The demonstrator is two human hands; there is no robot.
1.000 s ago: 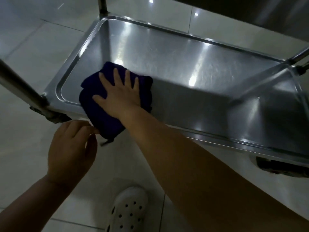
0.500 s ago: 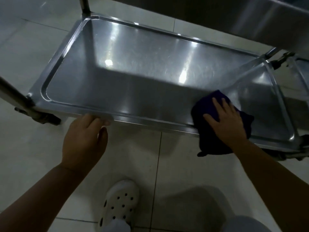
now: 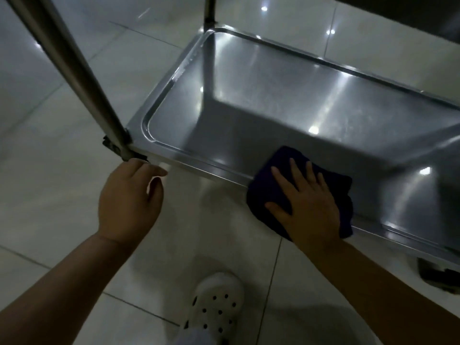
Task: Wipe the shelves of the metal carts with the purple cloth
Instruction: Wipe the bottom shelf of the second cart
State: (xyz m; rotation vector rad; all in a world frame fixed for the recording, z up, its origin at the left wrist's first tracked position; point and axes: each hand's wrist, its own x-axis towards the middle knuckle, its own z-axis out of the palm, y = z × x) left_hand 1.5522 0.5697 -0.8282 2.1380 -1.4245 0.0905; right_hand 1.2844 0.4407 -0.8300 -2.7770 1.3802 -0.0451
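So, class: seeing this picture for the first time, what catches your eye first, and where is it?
The purple cloth under the flat right hand, draped over the near rim of the shiny metal shelf. Then the left hand by the cart's corner post, and the white clog below.

One purple cloth [image 3: 302, 192], bunched over the near rim of one metal cart shelf [image 3: 286, 100]
Two bare hands: one right hand [image 3: 307, 205] flat on the cloth, one left hand [image 3: 127, 205] at the shelf's near left corner
Two upright cart posts: one near post [image 3: 74, 70], one far post [image 3: 209, 11]
One caster [image 3: 440, 275] partly seen under the shelf's right end
One white perforated clog [image 3: 216, 305] on one tiled floor [image 3: 62, 195]
One dark edge of something overhead at top right, kind not clear
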